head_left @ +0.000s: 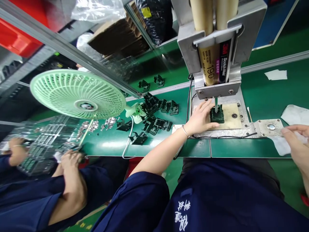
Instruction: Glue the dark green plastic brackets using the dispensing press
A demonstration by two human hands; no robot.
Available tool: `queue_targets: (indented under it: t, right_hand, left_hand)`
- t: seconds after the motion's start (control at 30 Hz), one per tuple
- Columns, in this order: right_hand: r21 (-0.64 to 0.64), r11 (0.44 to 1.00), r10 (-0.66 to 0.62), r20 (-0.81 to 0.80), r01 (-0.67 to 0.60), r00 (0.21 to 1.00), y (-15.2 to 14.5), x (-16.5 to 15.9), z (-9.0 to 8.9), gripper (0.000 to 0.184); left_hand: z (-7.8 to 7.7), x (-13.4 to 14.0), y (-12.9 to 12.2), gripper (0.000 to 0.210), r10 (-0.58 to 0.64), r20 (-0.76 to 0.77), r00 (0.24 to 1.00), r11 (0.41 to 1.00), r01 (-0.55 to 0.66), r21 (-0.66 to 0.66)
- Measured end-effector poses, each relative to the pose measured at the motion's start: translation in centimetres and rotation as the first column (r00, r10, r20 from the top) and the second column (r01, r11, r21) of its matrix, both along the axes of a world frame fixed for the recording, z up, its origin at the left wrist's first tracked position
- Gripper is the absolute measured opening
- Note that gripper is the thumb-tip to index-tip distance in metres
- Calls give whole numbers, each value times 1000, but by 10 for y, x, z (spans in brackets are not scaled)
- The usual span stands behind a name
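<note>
Nearest, the right hand (295, 141) is pinching a white cloth wipe (280, 145) at the green bench's (227, 148) edge. Beyond, the left hand (199, 119) is lying loosely open, fingertips steadying a small black plastic bracket (216, 115) under the metal-framed adhesive dispenser's (216, 48) nozzle. Any nudge risks smearing glue onto fingers, I'd judge.

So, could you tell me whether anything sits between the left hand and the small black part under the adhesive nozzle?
Nothing visible: the left hand already touches the black part, which sits directly beneath the nozzle.
</note>
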State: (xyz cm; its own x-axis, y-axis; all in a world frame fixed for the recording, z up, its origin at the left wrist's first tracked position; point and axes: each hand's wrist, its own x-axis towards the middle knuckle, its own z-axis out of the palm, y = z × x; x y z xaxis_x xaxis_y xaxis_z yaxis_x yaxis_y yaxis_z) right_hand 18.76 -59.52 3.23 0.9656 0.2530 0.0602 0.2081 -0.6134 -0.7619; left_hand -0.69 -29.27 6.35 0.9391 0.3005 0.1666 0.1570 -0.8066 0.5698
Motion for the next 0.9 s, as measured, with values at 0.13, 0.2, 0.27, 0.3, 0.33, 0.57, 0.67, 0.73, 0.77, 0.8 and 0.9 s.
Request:
queue_targets:
  t: [0.13, 0.2, 0.27, 0.3, 0.33, 0.57, 0.67, 0.73, 0.77, 0.8, 0.9]
  right_hand:
    - [140, 990, 14, -166, 9, 986, 25, 19, -10, 71]
    - [169, 985, 78, -255, -35, 964, 29, 23, -15, 72]
    - [170, 983, 117, -313, -65, 943, 29, 24, -17, 75]
    - [170, 983, 117, -329, -63, 937, 28, 24, -18, 78]
    - [176, 983, 115, -340, -57, 933, 28, 24, -18, 80]
    - [239, 970, 115, -357, -28, 927, 29, 21, -13, 83]
    - [275, 961, 112, -352, -12, 929, 31, 19, -15, 81]
    - [298, 954, 110, -333, -6, 937, 32, 18, -19, 80]
    - [308, 951, 110, -320, -7, 941, 32, 18, -22, 79]
    - [315, 949, 111, -305, -10, 946, 31, 18, -24, 78]
    - [321, 947, 112, -260, -23, 959, 29, 20, -29, 77]
  left_hand:
    - [2, -42, -6, 85, 266, 163, 950, 962, -272, 21]
    - [-2, -72, -7, 56, 501, 164, 850, 864, -501, -48]
    - [-11, -98, -8, 44, 657, 48, 752, 746, -641, -179]
    - [-17, -108, -9, 42, 693, -12, 721, 695, -672, -253]
    - [-23, -115, -10, 43, 712, -49, 700, 651, -685, -326]
    - [-43, -116, -15, 59, 812, 18, 583, 419, -561, -714]
    - [-44, -115, -13, 57, 819, 0, 574, 370, -528, -764]
    - [-47, -116, -13, 51, 826, -9, 564, 334, -503, -797]
    - [-48, -116, -14, 48, 832, -9, 554, 317, -488, -813]
    - [-50, -117, -14, 45, 840, -4, 542, 302, -475, -827]
    - [-53, -115, -16, 41, 859, 27, 511, 295, -452, -842]
